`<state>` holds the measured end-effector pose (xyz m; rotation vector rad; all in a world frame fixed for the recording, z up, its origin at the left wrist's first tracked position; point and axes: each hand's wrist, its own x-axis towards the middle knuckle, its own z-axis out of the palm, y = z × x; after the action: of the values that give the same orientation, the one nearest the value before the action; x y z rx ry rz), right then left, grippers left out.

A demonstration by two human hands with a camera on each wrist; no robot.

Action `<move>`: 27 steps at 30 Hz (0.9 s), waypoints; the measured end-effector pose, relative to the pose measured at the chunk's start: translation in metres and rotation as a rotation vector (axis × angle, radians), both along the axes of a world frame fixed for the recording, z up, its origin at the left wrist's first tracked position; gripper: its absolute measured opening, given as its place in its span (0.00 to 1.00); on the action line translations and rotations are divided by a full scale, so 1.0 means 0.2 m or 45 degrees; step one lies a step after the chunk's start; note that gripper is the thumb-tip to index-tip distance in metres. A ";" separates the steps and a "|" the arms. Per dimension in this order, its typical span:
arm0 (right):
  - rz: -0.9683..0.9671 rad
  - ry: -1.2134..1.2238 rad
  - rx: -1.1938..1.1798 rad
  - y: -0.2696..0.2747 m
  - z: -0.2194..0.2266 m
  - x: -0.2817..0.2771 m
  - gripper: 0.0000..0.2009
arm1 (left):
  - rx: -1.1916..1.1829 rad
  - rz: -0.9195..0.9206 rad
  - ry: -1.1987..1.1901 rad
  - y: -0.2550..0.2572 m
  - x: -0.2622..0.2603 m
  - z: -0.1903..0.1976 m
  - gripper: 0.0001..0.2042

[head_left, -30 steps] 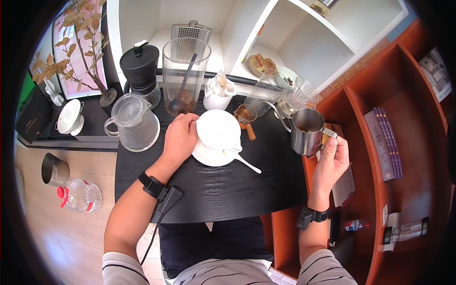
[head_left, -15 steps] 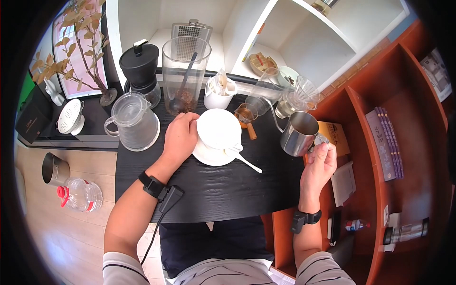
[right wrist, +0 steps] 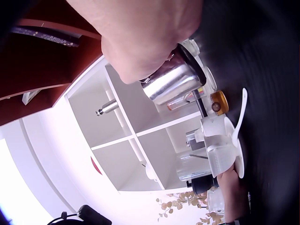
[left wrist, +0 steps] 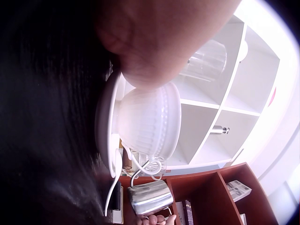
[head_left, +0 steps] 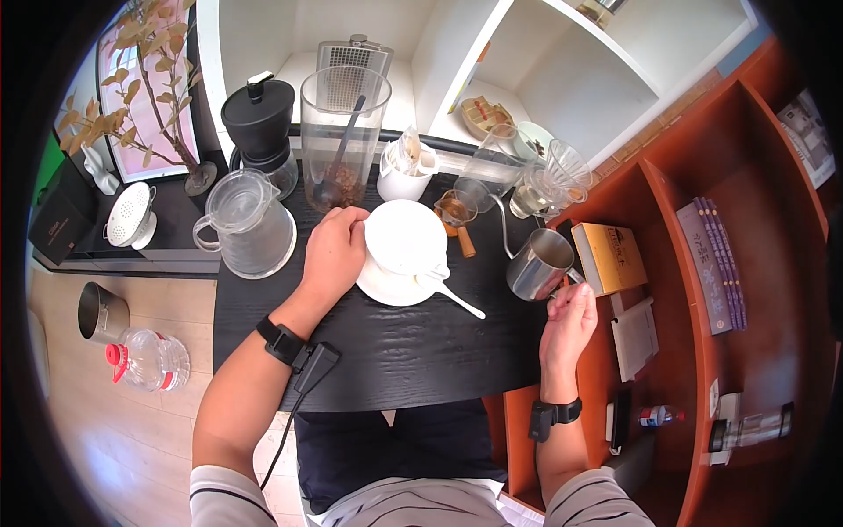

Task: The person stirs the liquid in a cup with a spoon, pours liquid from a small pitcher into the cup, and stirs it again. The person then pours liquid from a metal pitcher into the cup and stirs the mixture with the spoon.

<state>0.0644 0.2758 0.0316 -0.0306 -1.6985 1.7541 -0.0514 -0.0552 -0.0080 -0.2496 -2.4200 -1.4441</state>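
Note:
A white cup point(head_left: 404, 237) stands on a white saucer point(head_left: 386, 294) with a white spoon point(head_left: 461, 303) lying on its right side. My left hand point(head_left: 335, 246) holds the cup at its left side, away from the cup's handle; its fingertips are partly hidden. Over the table's right edge, my right hand point(head_left: 569, 325) grips the handle of a steel gooseneck kettle point(head_left: 537, 266). Its thin spout points away toward the back, and the kettle is slightly tilted. In the left wrist view, the fluted cup point(left wrist: 147, 119) sits close below the left hand.
Behind the cup stand a coffee grinder point(head_left: 257, 123), a tall glass point(head_left: 344, 140) with brown beans, a white canister point(head_left: 407, 176) and a glass dripper point(head_left: 562, 176). A glass jug point(head_left: 246, 224) is at left, a wooden-handled measure point(head_left: 461, 224) right of the cup. Brown shelves point(head_left: 680, 351) border the table's right side.
My right hand has carried the kettle leftward and toward me, from beyond the right edge closer to the cup. My left hand and the cup have stayed put.

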 end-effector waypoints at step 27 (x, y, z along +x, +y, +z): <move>0.002 -0.448 0.233 0.12 -0.08 0.05 0.13 | -0.011 0.005 0.002 0.00 -0.01 -0.01 0.08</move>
<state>0.0748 0.2989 0.0157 -0.2701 -2.1048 1.6583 -0.0533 -0.0555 -0.0104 -0.2480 -2.4250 -1.4316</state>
